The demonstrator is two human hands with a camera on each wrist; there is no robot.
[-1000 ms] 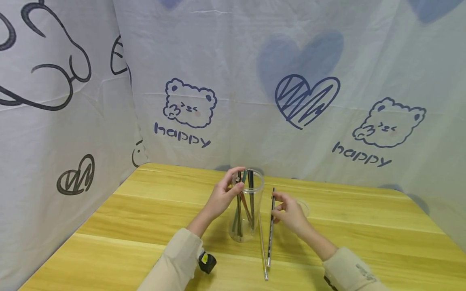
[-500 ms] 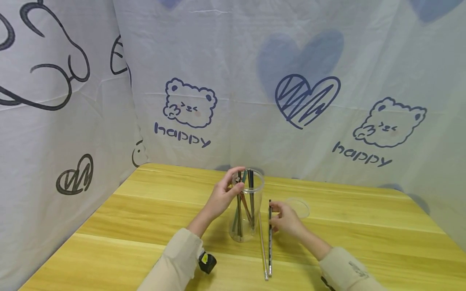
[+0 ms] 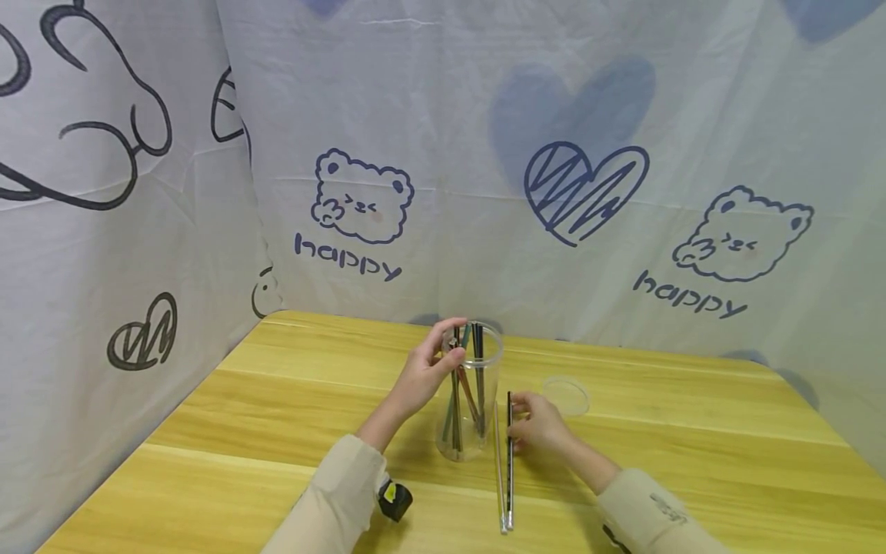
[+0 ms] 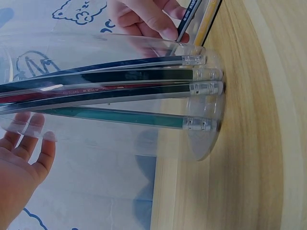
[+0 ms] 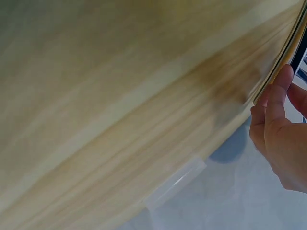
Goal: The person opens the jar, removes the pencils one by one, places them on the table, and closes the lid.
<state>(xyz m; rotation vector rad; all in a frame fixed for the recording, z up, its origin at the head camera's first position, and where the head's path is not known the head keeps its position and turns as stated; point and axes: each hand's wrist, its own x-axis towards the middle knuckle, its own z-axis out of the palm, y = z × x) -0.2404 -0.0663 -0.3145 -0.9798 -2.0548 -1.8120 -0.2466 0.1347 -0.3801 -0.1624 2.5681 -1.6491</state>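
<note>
My left hand (image 3: 420, 377) grips the upper side of a clear plastic jar (image 3: 465, 450) standing on the table, thumb and fingers around its rim. Several pencils lean inside; in the left wrist view, a green pencil (image 4: 115, 116) and dark ones have their metal-banded ends at the jar's bottom. To the jar's right, my right hand (image 3: 543, 423) pinches a black pencil (image 3: 510, 485) near its far end. Close alongside lies a yellow pencil (image 3: 500, 481), its near end level with the black one's. The right wrist view shows the right hand's fingers (image 5: 276, 100) at the pencils.
A clear round lid (image 3: 567, 412) lies on the wooden table (image 3: 277, 431) behind my right hand. A black device (image 3: 394, 500) sits at my left cuff. Printed white cloth (image 3: 450, 231) hangs behind the table and along its left side.
My right hand has moved the black pencil left and nearer to me, bringing it beside the yellow pencil. The left hand and jar have stayed in place.
</note>
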